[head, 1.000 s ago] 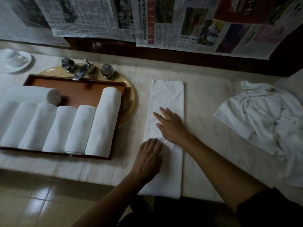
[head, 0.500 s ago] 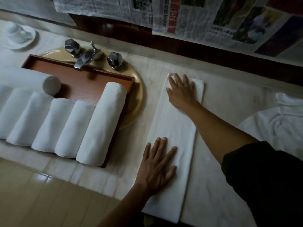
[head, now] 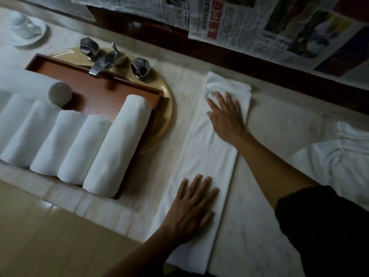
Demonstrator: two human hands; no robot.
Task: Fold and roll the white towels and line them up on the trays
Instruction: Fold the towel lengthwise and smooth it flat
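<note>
Folded towel (head: 207, 156), one long strip, flat on worktop (head: 279, 120) right of wooden tray (head: 95, 92). Two hands (head: 191, 212) (head: 227, 118) pressed flat on it, fingers straight: left near end, right far end. On tray: five rolled towels (head: 117, 144) abreast, one crosswise roll (head: 30, 84) behind.

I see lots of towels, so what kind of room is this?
Probably a bathroom, maybe a hotel's: a chrome faucet over a beige sink, a marble countertop, and rolled white towels on a wooden tray.
</note>
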